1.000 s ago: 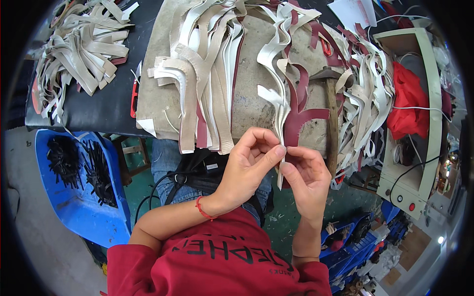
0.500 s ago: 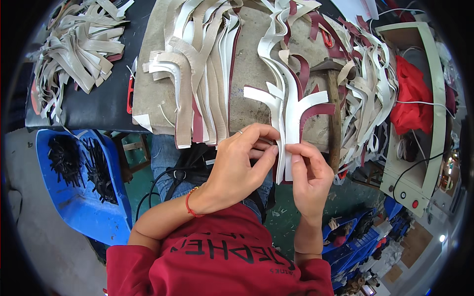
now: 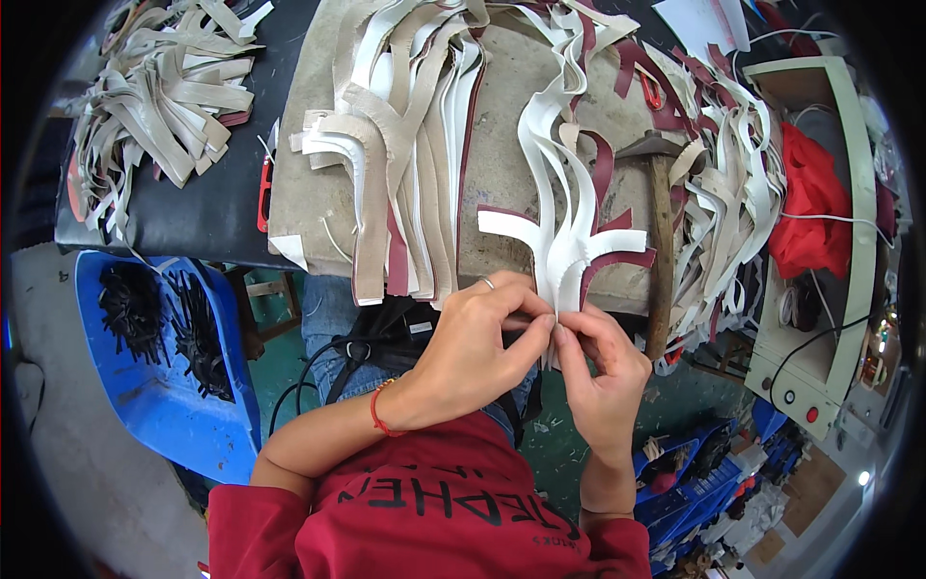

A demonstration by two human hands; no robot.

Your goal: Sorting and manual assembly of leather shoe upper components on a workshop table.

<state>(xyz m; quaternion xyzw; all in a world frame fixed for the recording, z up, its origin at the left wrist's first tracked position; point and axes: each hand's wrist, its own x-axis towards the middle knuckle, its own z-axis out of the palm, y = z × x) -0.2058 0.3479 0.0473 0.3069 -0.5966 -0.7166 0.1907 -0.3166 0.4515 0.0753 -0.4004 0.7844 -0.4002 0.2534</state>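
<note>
Two long white strips with maroon edging (image 3: 561, 253) hang over the front edge of the work board, their short side branches spread left and right. My left hand (image 3: 487, 338) pinches the strips near their lower end from the left. From the right, my right hand (image 3: 600, 359) pinches the same spot, thumb and fingers almost meeting the left ones. The strips' edges are pressed together between my fingertips, and their lowest ends are mostly hidden behind my hands. Left of them lies a bundle of beige, white and maroon strips (image 3: 417, 193).
A wooden-handled hammer (image 3: 660, 241) lies right of the strips on the stone-like board (image 3: 497, 106). Further right are piled strips (image 3: 738, 193), a red cloth (image 3: 808, 198) and a pale metal box (image 3: 854, 193). Red cutters (image 3: 264, 193) lie at left, above a blue bin (image 3: 164, 415).
My hands have moved slightly lower and closer together, drawing the strips down toward me. The two strips' edges, apart before, now meet between my fingers. The whole view has shifted a little.
</note>
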